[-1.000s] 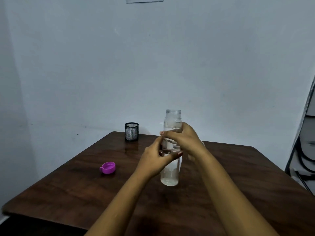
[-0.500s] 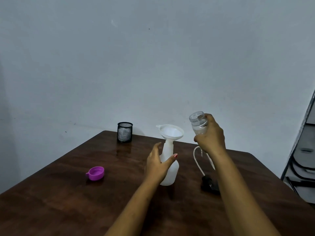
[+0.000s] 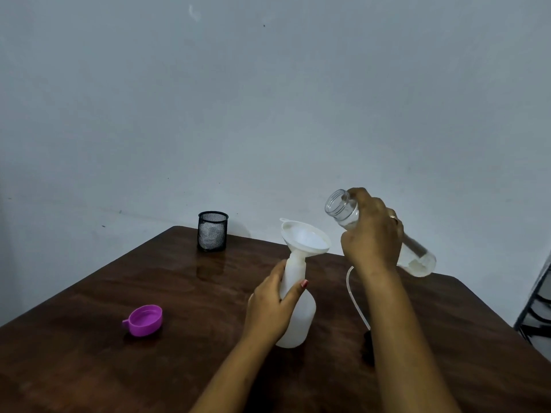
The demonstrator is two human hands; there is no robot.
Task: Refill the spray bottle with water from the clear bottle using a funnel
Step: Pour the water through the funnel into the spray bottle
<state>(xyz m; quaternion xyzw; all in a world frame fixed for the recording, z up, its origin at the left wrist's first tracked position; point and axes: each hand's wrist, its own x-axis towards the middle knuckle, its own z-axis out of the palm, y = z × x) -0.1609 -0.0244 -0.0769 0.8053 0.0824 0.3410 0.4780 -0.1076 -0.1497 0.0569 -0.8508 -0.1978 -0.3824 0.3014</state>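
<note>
The white spray bottle [image 3: 301,318] stands upright on the brown counter [image 3: 89,359], with the white funnel [image 3: 305,240] sitting in its neck. The left hand [image 3: 269,308] holds this bottle at its upper part, the fingers curled round it. The right hand [image 3: 371,236] grips the clear bottle [image 3: 340,205] in the air, just to the right of the funnel. This bottle is tilted: its open mouth is higher and points toward the funnel, and the water lies in the lower end. A purple cap [image 3: 144,319] lies to the left, well apart. A black mesh cup [image 3: 212,231] stands at the far edge.
</note>
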